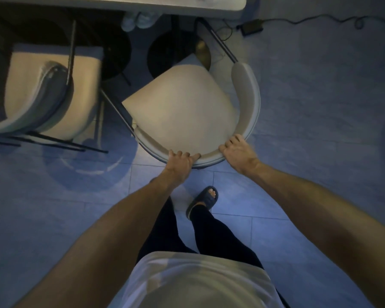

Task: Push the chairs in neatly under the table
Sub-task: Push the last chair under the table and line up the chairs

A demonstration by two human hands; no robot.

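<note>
Beige padded chair with curved backrest looked light; left hand and right hand gripped its rim at 6 o'clock, the stiffest hold.

We see bare forearms, no sleeves behind left hand or right hand. Below hands: white t-shirt, black trousers, dark open-toe slide sandal.

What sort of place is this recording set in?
Probably a home dining area: two cushioned chairs, one held and one beside it, at a light table, on a tiled floor, with a power adapter.
</note>
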